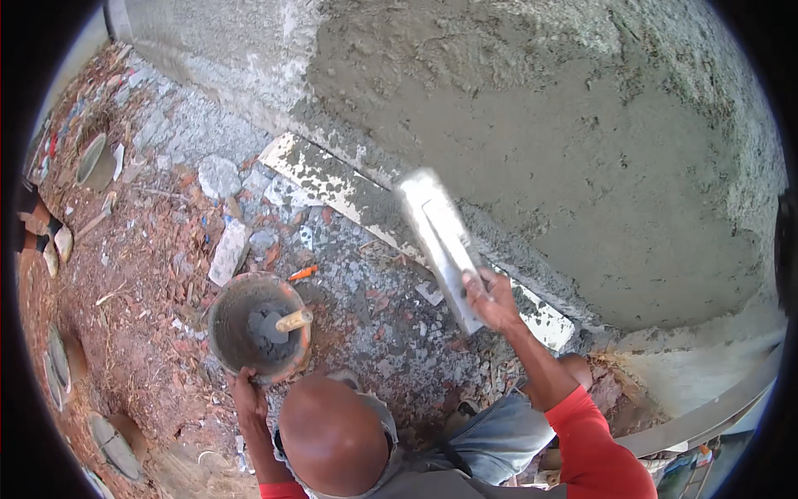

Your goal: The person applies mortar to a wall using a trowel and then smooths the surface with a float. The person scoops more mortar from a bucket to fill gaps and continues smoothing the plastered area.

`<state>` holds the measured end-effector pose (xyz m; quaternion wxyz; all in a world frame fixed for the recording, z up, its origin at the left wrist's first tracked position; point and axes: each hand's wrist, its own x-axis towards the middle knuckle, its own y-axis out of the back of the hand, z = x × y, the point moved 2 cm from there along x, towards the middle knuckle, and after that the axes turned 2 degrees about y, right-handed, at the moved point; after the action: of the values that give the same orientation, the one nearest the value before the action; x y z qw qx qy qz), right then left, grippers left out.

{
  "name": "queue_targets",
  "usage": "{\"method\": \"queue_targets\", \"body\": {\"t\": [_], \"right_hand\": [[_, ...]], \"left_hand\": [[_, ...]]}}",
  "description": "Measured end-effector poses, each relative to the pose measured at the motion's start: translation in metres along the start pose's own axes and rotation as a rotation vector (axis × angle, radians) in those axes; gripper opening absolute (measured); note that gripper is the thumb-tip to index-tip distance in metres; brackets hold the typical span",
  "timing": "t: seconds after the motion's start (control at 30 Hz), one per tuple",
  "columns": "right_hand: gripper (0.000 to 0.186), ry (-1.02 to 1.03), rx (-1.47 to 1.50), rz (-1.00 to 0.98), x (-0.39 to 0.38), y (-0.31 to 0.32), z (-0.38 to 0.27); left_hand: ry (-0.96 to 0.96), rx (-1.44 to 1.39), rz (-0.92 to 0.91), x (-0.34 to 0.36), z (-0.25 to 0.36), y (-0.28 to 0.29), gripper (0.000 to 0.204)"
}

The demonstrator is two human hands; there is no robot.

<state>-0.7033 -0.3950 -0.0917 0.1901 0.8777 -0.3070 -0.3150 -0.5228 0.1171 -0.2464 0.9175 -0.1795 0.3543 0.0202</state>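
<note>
My right hand (495, 301) is closed on a plastering trowel (436, 229), a long flat bright tool held in front of the wall base. Fresh grey mortar (573, 166) covers a wide patch of the wall. Beneath the trowel, a long white board (332, 183) spattered with mortar lies along the foot of the wall. My left hand (247, 392) grips the near-left rim of a round bucket (223, 320). Inside it sit a lump of grey mortar (264, 330) and a tool with a wooden handle (294, 320).
Rubble and reddish soil (141, 274) cover the ground. An orange piece (303, 273) and a pale block (229, 252) lie beyond the bucket. More round containers (115, 445) stand at left, near another person's feet (58, 245). My bent knee (332, 432) is beside the bucket.
</note>
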Motion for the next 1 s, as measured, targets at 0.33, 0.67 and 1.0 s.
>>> {"method": "queue_targets", "body": {"t": [0.33,0.67,1.0], "right_hand": [[0.039,0.825,0.076,0.786,0.035,0.192,-0.114],[0.040,0.828,-0.559,0.677,0.118,0.122,-0.172],[0.038,0.634,-0.663,0.600,0.122,0.066,-0.272]], "left_hand": [[-0.006,0.293,0.284,-0.033,0.037,-0.033,0.064],[-0.814,0.540,0.284,-0.031,0.153,-0.076,0.062],[-0.846,0.548,0.229,-0.024,0.160,-0.076,0.061]]}}
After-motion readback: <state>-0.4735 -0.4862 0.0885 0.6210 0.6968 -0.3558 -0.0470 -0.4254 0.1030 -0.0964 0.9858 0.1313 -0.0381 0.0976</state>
